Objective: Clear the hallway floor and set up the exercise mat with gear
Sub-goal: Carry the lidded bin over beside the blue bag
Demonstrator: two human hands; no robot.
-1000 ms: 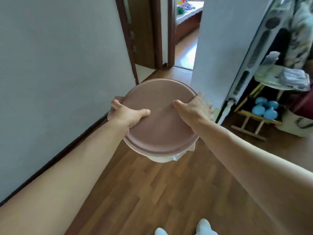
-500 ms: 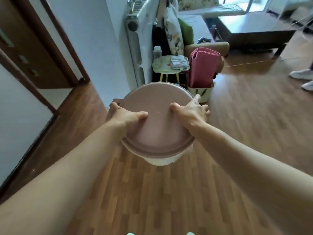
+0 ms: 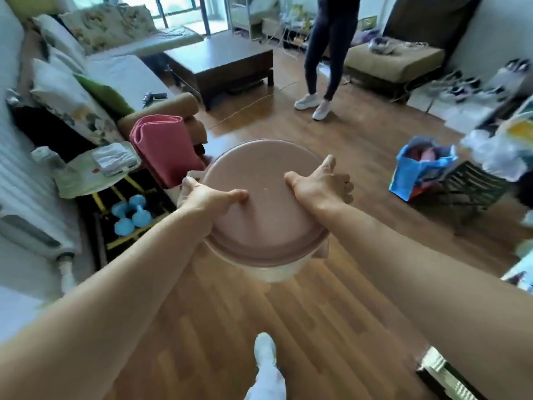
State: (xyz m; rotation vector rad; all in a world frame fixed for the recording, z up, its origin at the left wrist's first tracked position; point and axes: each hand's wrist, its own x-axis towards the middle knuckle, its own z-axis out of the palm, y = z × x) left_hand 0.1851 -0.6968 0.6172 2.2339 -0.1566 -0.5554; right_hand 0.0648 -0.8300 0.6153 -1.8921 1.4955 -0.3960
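I carry a round bin with a dusty-pink lid point(image 3: 265, 215) in front of me, above the wooden floor. My left hand point(image 3: 210, 197) grips its left rim, thumb on the lid. My right hand point(image 3: 317, 183) grips the right rim the same way. A rolled pink exercise mat point(image 3: 164, 145) stands upright at the left beside the sofa arm. Blue dumbbells point(image 3: 129, 212) lie on the lower shelf of a small stand point(image 3: 83, 180), whose top carries a folded white towel point(image 3: 114, 158) and a bottle point(image 3: 47, 157).
A sofa point(image 3: 115, 67) runs along the left, a dark coffee table point(image 3: 225, 64) behind it. A person's legs point(image 3: 326, 62) stand in the middle distance. A blue bag point(image 3: 418, 171) and cluttered items sit at right. A white radiator point(image 3: 26, 203) is at near left.
My view has swung right from the hallway wall and doorway into the living room. Both hands keep the same grip on the bin, which stays in front of me.
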